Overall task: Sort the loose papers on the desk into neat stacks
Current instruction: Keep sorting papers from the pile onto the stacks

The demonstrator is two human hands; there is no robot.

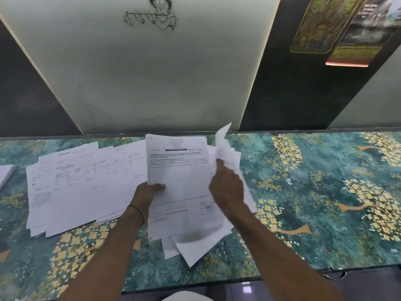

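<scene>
Now the left hand [149, 190] pinches the left edge of a white printed sheet of paper [180, 170], thumb on top, above a loose pile of white papers [195, 242] on the green desk with a yellow flower pattern [325, 203]. The right hand [226, 185] grips a curled white sheet [223, 140], lifted on its right. A wider spread of white printed papers [82, 187] lies flat just beside, on the left.
</scene>
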